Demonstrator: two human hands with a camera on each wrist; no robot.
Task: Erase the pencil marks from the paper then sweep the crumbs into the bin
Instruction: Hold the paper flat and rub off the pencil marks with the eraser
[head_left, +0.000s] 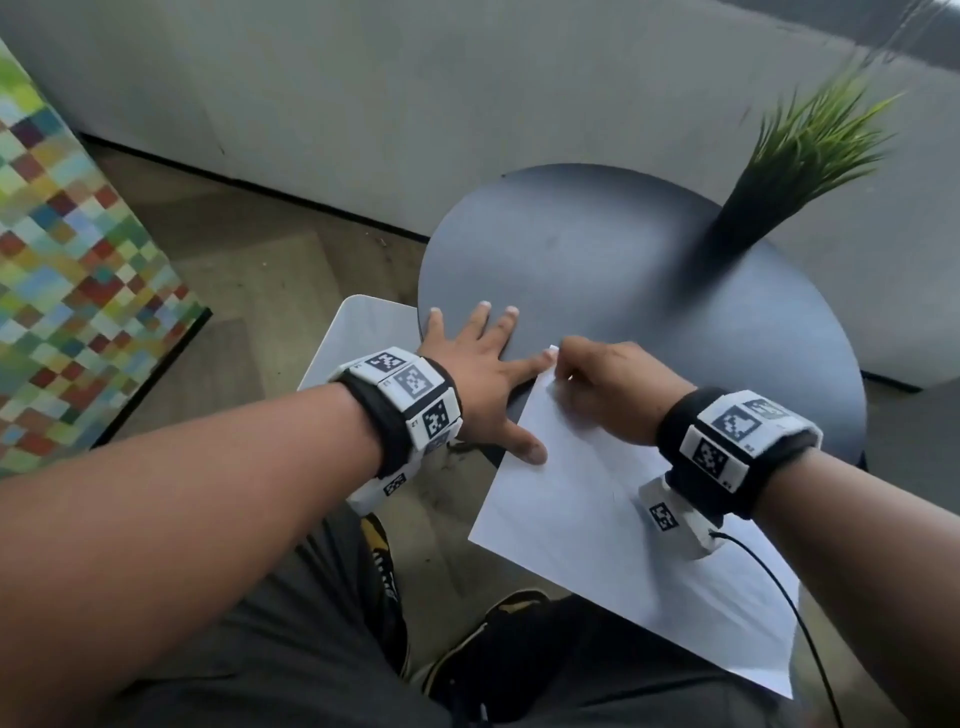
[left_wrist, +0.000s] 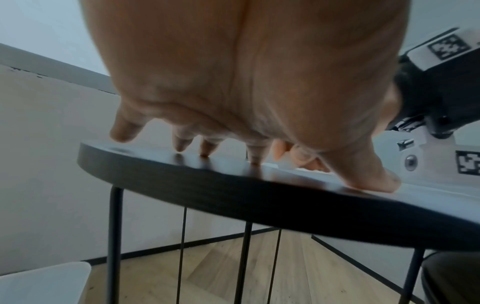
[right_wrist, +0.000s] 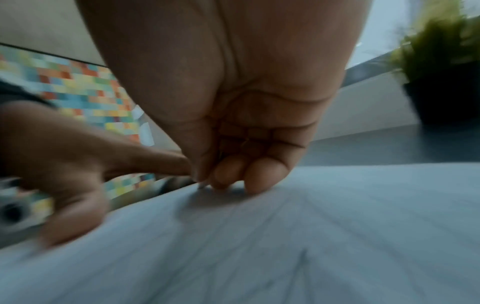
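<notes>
A white paper (head_left: 597, 545) lies on the round dark table (head_left: 597, 260) and hangs over its near edge. My left hand (head_left: 478, 374) lies flat with fingers spread, thumb on the paper's left edge and index finger by its far corner. My right hand (head_left: 597, 384) is curled at that far corner, fingertips (right_wrist: 233, 179) down on the sheet, pinching a small eraser of which only a pale tip (right_wrist: 202, 186) shows under the thumb. Faint pencil marks (right_wrist: 302, 257) remain on the paper nearer me. The white bin (head_left: 358, 332) stands on the floor left of the table.
A potted green plant (head_left: 769, 197) stands at the table's back right. A colourful checkered panel (head_left: 78, 260) leans at the left. Thin black table legs (left_wrist: 114, 236) run down to a wooden floor. A black cable (head_left: 779, 597) trails from my right wristband.
</notes>
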